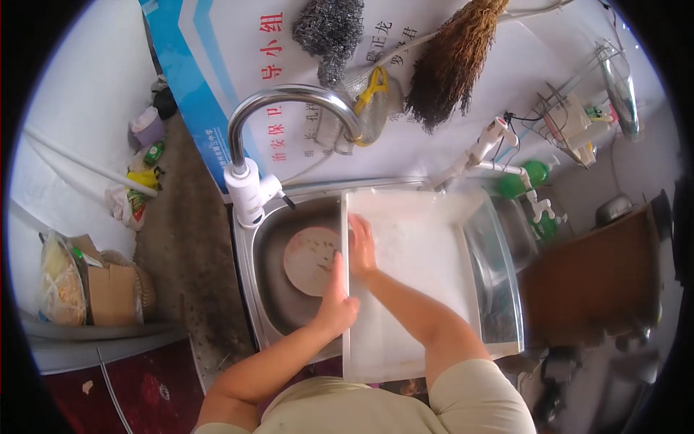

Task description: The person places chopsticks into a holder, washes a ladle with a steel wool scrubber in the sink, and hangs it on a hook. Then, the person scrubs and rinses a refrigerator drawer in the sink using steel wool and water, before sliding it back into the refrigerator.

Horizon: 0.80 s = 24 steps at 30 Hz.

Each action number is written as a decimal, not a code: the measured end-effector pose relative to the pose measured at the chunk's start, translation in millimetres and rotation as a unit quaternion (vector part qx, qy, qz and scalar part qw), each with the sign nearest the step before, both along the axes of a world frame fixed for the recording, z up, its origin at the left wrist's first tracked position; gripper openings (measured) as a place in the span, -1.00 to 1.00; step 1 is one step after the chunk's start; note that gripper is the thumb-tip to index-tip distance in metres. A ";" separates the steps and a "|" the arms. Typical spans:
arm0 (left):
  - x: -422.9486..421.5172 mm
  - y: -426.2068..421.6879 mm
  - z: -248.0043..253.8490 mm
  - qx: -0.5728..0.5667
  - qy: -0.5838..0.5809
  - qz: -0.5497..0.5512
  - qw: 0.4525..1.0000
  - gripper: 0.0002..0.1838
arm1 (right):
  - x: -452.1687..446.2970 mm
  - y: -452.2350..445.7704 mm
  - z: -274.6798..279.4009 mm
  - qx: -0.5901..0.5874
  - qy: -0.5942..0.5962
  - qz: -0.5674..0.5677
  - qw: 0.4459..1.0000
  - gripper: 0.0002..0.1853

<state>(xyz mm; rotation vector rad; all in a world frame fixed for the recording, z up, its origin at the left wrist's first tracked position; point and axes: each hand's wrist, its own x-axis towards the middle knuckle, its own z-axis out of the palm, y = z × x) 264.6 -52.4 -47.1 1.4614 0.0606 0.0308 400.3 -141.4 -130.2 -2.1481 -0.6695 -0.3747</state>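
A large white drawer-like bin (412, 318) with a clear panel (499, 267) at its right end is tilted across the sink. My left hand (337, 302) grips its left edge from outside, with fingers along the wall. Inside the bin, my right hand (361, 246) lies against the surface by that same edge, fingers stretched out. To the left, a pale round basin or plate (312, 262) with small dark bits sits at the bottom of the steel sink (278, 304). The curved chrome faucet (289, 94) stands at the sink's far left corner; I see no water running.
Steel wool (329, 32), a yellow-handled item (372, 90) and a straw brush (455, 65) hang on the wall behind. White pipes with a valve (495, 134) and green bottles (531, 177) are at right. A cardboard box (112, 295) stands left; a brown board (589, 271) lies right.
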 end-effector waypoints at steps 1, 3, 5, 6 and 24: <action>1.7 0.0 1.7 0.004 0.002 0.002 1.000 -0.09 | -8.4 6.9 18.8 0.031 -0.004 0.000 1.000 -0.62; 3.5 1.2 7.1 0.009 0.006 -0.008 1.000 -0.10 | -21.1 8.0 37.6 0.071 0.033 0.034 0.996 -0.56; 3.4 3.6 13.9 0.009 0.014 -0.026 1.000 -0.10 | -26.4 4.7 50.0 0.099 0.027 0.076 0.992 -0.54; 4.4 2.9 15.4 0.007 0.008 -0.026 1.000 -0.10 | -27.3 5.8 56.2 0.112 0.023 0.098 0.989 -0.53; -12.2 -41.3 14.7 -0.037 -0.102 0.020 0.994 -0.19 | -12.0 -6.6 114.9 0.130 0.514 -0.055 0.846 -0.33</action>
